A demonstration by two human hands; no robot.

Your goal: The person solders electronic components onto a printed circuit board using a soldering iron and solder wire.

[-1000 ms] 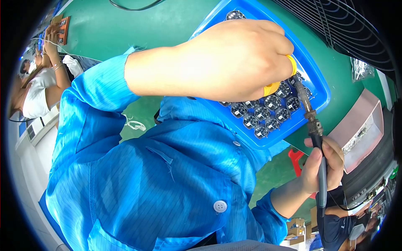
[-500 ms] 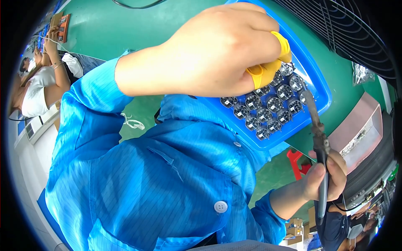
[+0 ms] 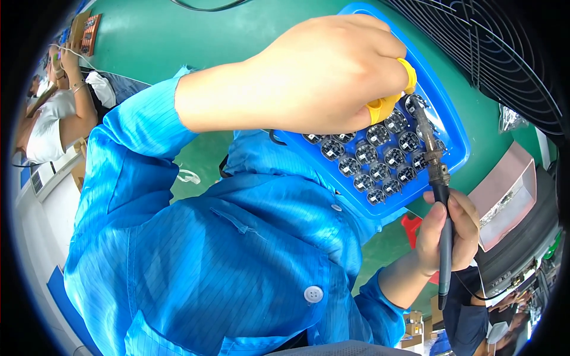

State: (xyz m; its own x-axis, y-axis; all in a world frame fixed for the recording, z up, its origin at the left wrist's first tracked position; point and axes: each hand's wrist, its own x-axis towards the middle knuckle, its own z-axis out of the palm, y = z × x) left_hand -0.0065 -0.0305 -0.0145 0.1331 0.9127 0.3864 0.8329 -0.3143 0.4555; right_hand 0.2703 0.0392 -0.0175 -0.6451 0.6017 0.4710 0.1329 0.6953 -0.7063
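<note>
Soldering iron: right of centre, long axis near upright, tip upward and slightly left. Tip overlaps one of the round circuit boards at the upper right of the group; contact or slight gap, cannot tell.

Key relation: tip lies just right of and a little below the left hand's covered fingers; left hand nearer the tip, right hand nearer the tail end.

Right hand, lower right: thumb and fingers closed round the dark handle, below the metal collar.

Left hand, upper centre, back of hand up, reaching in from the left over the tray. Fingers curled; yellow finger covers on two of them. Fingertips hidden: cannot tell how far apart they are, or whether anything is pinched.

Boards sit in slanting rows in a blue tray, some hidden by the left hand.

Farther out: green tabletop; black fan grille, upper right; pink box, right; co-worker at far left edge.
</note>
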